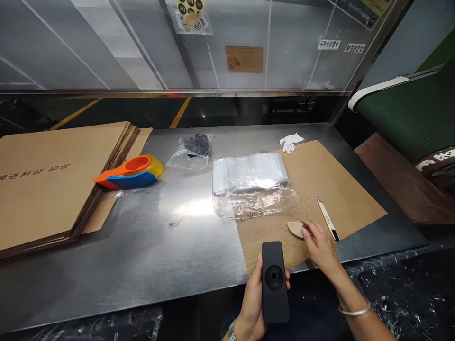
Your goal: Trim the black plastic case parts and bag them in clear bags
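Upright in my left hand (253, 296) is a flat black oblong device (276, 303) with a round recessed circle on its face. My fingers wrap round its sides, near the table's front edge. My right hand (322, 248) is at the right end of a thin beige half-round piece (295, 228), its thumb and fingertips closed on it. What the piece is made of I cannot make out. Just right of that hand lies a white-handled utility knife (327, 218) marked A26. Both piece and knife rest on a brown cardboard sheet (341, 180).
A stack of clear plastic bags (250, 173) lies mid-table, with a white glove (291, 142) behind. Further left are a bagged black item (199, 146), an orange, blue and yellow tape dispenser (131, 173) and stacked flat cartons (46, 189). A green conveyor belt (408, 109) stands right.
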The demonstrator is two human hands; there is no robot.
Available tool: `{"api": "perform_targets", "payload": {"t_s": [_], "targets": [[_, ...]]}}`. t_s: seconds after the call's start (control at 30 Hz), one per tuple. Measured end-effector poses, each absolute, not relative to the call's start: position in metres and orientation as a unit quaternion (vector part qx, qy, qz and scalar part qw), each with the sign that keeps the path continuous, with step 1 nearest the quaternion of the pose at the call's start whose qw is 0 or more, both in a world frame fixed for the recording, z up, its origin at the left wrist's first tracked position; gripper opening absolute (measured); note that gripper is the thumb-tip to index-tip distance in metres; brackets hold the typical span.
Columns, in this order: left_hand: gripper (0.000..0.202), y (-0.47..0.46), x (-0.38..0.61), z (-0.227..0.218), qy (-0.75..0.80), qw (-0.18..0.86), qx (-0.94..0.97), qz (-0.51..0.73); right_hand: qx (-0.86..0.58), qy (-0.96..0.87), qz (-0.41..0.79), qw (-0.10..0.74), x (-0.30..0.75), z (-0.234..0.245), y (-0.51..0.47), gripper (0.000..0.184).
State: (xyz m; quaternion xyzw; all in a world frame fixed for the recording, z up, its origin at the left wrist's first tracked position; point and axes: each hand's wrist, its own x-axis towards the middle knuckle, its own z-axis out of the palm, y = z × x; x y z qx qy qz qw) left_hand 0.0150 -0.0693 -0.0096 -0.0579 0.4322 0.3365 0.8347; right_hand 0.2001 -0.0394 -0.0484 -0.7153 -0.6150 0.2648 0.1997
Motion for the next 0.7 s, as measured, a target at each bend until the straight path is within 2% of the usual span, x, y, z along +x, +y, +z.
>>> {"api": "perform_targets", "payload": {"t_s": [0.1, 0.2, 0.4, 0.57, 0.63, 0.7], "targets": [[0.042, -0.067, 0.014, -0.008, 0.431, 0.827, -0.067, 0.356, -0.72, -0.641, 0.205, 0.172, 0.203, -0.069, -0.033, 0.042], [0.049, -0.07, 0.011, -0.01, 0.448, 0.815, -0.031, 0.366, -0.708, -0.667, 0.18, 0.148, 0.199, -0.081, -0.033, 0.04], [0.048, -0.089, -0.002, -0.03, 0.484, 0.691, 0.311, 0.438, -0.673, -0.696, 0.191, 0.162, 0.196, -0.083, -0.034, 0.039], [0.035, -0.09, -0.009, -0.03, 0.482, 0.556, 0.536, 0.414, -0.62, -0.695, 0.283, 0.227, 0.193, -0.035, -0.043, 0.036], [0.034, -0.087, -0.01, -0.026, 0.469, 0.527, 0.577, 0.412, -0.557, -0.679, 0.379, 0.292, 0.184, -0.001, -0.052, 0.035], [0.034, -0.084, -0.01, -0.023, 0.465, 0.513, 0.592, 0.412, -0.47, -0.718, 0.412, 0.306, 0.173, 0.029, -0.061, 0.041]]}}
